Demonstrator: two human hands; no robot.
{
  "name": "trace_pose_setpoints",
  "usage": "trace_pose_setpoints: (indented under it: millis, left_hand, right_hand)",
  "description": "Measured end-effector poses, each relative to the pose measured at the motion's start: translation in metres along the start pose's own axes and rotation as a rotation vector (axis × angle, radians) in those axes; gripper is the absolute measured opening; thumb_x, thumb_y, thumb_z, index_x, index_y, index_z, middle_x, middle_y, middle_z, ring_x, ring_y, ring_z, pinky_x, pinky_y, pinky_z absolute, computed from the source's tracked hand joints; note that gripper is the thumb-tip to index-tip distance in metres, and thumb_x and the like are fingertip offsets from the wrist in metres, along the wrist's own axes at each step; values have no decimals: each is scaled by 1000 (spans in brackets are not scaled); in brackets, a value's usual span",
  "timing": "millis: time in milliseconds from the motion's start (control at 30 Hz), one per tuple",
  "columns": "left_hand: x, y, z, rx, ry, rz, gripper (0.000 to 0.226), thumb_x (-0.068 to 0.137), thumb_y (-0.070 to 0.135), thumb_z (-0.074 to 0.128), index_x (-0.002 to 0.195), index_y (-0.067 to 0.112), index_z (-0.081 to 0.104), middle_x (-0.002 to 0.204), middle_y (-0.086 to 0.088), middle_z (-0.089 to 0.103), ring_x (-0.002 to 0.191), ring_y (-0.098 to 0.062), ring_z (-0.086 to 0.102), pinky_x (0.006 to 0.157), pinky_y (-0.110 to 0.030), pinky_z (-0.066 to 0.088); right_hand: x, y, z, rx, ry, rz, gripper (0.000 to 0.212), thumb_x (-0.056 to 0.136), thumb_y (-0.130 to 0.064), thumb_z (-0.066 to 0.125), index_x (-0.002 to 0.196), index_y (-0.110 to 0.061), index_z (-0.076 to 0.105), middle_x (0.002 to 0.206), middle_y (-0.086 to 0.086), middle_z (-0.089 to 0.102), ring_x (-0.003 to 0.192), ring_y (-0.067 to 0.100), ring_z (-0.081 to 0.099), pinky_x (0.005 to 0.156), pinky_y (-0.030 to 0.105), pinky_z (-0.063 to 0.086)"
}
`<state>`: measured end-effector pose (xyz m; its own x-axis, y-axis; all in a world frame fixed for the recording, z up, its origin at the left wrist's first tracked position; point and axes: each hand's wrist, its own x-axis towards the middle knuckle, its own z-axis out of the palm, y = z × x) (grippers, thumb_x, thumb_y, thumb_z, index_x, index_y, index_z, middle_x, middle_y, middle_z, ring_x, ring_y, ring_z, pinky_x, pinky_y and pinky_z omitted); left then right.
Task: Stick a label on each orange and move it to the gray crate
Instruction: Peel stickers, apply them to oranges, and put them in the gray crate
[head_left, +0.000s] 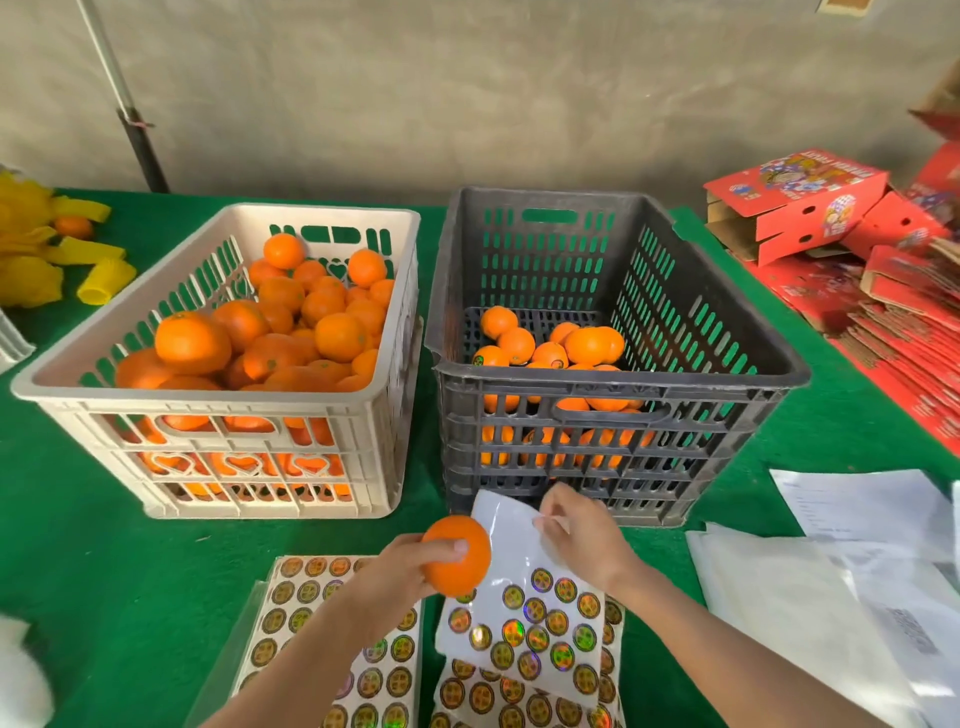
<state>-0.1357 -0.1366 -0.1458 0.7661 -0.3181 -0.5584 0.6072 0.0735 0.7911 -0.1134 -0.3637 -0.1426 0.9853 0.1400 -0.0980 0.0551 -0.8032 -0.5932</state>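
Labelling step in hand; by my reading no label was on the fruit yet. Left hand (410, 569) gripped one orange (456, 555), fingers and thumb curled round it. It was held in the air above the bench (104, 571), near the front of the gray crate (623, 382) and just beside the label sheet (524, 603). Right hand (582, 540) was bent down at the wrist, fingertips pinching the bare upper part of that sheet. I could not tell whether a label had come free between them. Next move, as I judged it: lift one label clean off the backing, press it onto the orange's skin, then carry the orange over the near rim to the pile (550, 353) inside. Beige crate (218, 400) on the left held the unlabelled stock.
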Motion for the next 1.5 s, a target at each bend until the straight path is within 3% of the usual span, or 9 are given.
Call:
trace_pose_setpoints:
  millis: [167, 300, 367, 500, 667, 967, 1067, 1333, 1500]
  left_hand:
    - [3, 3, 5, -157, -33, -24, 98, 51, 31, 82, 136, 9, 40, 127, -17, 55, 110, -31, 57, 86, -37, 49]
    - [5, 4, 5, -282, -89, -12, 106, 33, 32, 94, 127, 10, 51, 108, -17, 69, 94, -29, 68, 72, -34, 54]
    - [7, 3, 2, -351, -110, -33, 102, 34, 30, 95, 124, 12, 52, 98, -15, 73, 85, -27, 72, 65, -33, 57]
    - [7, 2, -3, -426, -110, -67, 103, 37, 28, 96, 128, 13, 50, 109, -20, 69, 93, -34, 69, 73, -41, 57]
    - [5, 3, -1, -382, -160, -86, 98, 43, 30, 95, 129, 10, 52, 115, -20, 67, 97, -32, 68, 79, -40, 56]
    - [-9, 13, -3, 106, -61, 129, 98, 37, 37, 82, 128, 17, 51, 127, -14, 57, 114, -29, 55, 101, -42, 43]
    - [-17, 23, 2, 3, -103, 170, 91, 39, 23, 85, 124, 22, 54, 128, -15, 55, 112, -31, 57, 81, -35, 53]
    - [-25, 39, 23, -461, -261, 157, 91, 54, 34, 91, 131, 5, 51, 121, -23, 61, 109, -32, 60, 101, -51, 41]
    - [-32, 46, 29, -512, -269, 218, 91, 55, 27, 91, 131, 3, 49, 119, -22, 63, 109, -31, 63, 83, -42, 55]
  right_hand:
    - [-20, -20, 5, -224, 355, -331, 28, 67, 10, 72, 90, -5, 68, 88, 11, 64, 83, 28, 61, 74, 36, 48]
    - [-34, -37, 28, 91, 160, -382, 12, 76, -1, 71, 69, -3, 63, 73, -16, 54, 71, -2, 49, 66, 17, 40]
    - [-34, -38, 36, 152, 126, -307, 17, 81, -12, 72, 72, 0, 64, 76, -23, 46, 70, -1, 48, 68, 22, 44]
    - [-36, -39, 43, 129, 134, -281, 17, 81, -21, 73, 94, -9, 73, 85, -22, 43, 78, 1, 46, 75, 22, 45]
    - [-39, -42, 48, 161, 95, -226, 5, 81, -11, 71, 77, -9, 68, 77, -16, 46, 68, -1, 44, 66, 10, 35]
    - [-38, -44, 17, 597, 187, 150, 25, 87, 3, 58, 70, -16, 63, 77, -5, 65, 77, 9, 58, 79, 30, 51]
    - [-41, -58, -2, 684, 159, 50, 28, 86, 0, 61, 68, -22, 64, 91, -7, 67, 92, 7, 60, 82, 29, 47]
    - [-49, -87, -15, 421, 198, -315, 17, 86, -10, 67, 77, -23, 59, 117, -9, 49, 115, 2, 47, 94, 25, 39]
    - [-49, -96, -20, 279, 338, -391, 13, 81, -18, 69, 77, -21, 57, 114, -10, 51, 111, 0, 48, 87, 22, 41]
